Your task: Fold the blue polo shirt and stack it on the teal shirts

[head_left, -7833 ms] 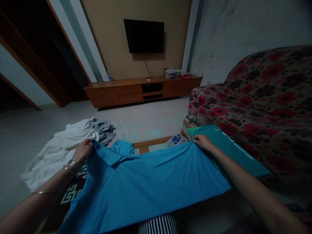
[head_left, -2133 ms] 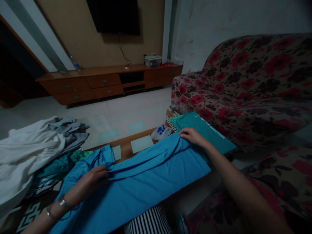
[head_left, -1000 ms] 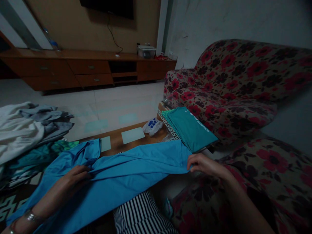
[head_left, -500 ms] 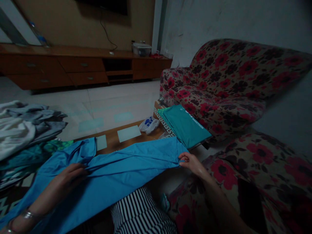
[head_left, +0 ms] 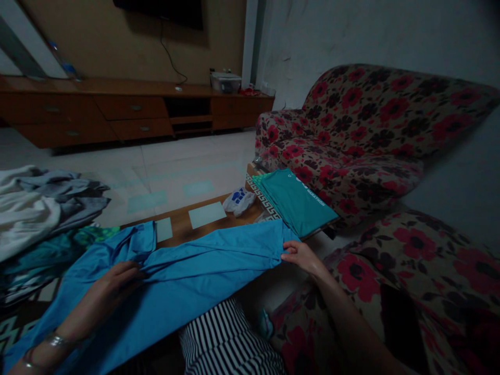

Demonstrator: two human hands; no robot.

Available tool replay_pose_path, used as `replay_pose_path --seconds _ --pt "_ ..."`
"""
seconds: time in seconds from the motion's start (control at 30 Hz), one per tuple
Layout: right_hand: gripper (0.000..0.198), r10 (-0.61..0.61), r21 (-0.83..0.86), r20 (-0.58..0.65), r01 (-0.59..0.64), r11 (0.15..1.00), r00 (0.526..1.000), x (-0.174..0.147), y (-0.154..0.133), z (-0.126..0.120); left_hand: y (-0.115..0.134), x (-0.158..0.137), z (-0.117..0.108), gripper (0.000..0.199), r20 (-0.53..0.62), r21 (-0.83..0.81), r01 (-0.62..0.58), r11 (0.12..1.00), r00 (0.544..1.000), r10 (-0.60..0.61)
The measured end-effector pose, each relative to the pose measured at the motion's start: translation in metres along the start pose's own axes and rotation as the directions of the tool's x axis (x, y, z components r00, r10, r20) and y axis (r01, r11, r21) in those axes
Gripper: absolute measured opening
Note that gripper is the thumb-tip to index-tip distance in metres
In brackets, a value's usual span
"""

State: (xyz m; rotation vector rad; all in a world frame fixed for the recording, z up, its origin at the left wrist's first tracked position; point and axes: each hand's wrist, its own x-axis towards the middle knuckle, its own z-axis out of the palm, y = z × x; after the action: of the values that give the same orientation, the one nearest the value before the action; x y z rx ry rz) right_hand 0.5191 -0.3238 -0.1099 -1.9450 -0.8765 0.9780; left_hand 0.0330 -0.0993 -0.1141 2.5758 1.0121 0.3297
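Observation:
A long blue garment (head_left: 203,271) stretches across the low table and over my lap; whether it is a shirt or trousers I cannot tell. My right hand (head_left: 299,255) pinches the edge at its right end between thumb and fingers. On the left, my left hand (head_left: 117,284) has its fingers curled into a fold of the same cloth, the fingertips partly hidden. A folded teal T-shirt (head_left: 300,200) with white lettering lies just beyond my right hand.
A heap of white, grey and green clothes (head_left: 35,208) is at the left. A white plastic bag (head_left: 239,202) sits on the wooden table (head_left: 182,229). Flowered sofas (head_left: 351,151) stand at the right, and a long cabinet (head_left: 136,112) runs along the far wall.
My right hand has shifted very slightly left with the garment's edge. The left hand keeps its place on the cloth, and the camera view has tilted a little.

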Motion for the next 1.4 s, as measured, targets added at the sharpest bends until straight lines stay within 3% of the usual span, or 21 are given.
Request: replay_pose_path --seconds 0.17,0.3,0.5,0.63,0.83,1.0,1.17,1.4 --pt "0.023 -0.08 -0.167 0.001 0.079 0.983 0.997 0.009 -0.003 0.006 0.007 0.001 -0.004 0.032 -0.018 -0.006 -0.002 1.0 1.0 0.002" --pt "0.03 -0.195 -0.164 -0.113 0.176 0.971 0.974 0.013 -0.021 -0.012 0.008 0.002 -0.021 0.031 -0.052 -0.022 0.034 0.999 0.998 -0.035" --pt "0.04 -0.433 -0.125 -0.321 0.415 0.901 0.842 0.009 -0.092 -0.068 0.011 0.016 -0.076 0.032 -0.095 -0.082 0.088 0.993 0.991 -0.095" --pt "0.033 -0.547 -0.112 -0.323 0.543 0.833 0.773 0.004 -0.14 -0.093 0.027 0.022 -0.111 0.033 -0.114 -0.161 0.09 0.983 0.987 -0.11" --pt "0.032 -0.611 -0.083 -0.331 0.623 0.778 0.719 -0.013 -0.19 -0.111 0.064 0.013 -0.155 0.032 0.005 -0.264 0.172 0.949 0.984 -0.177" --pt "0.032 -0.647 -0.003 -0.323 0.683 0.731 0.691 -0.042 -0.219 -0.123 0.083 -0.006 -0.183 0.036 -0.097 -0.341 0.184 0.922 0.969 -0.229" --pt "0.026 -0.716 -0.037 -0.257 0.733 0.679 0.65 -0.058 -0.235 -0.126 0.094 -0.023 -0.196 0.033 -0.153 -0.426 0.165 0.89 0.956 -0.251" --pt "0.03 -0.725 -0.103 -0.37 0.75 0.653 0.581 -0.062 -0.244 -0.126 0.106 -0.045 -0.204 0.03 -0.182 -0.502 0.151 0.852 0.944 -0.274"
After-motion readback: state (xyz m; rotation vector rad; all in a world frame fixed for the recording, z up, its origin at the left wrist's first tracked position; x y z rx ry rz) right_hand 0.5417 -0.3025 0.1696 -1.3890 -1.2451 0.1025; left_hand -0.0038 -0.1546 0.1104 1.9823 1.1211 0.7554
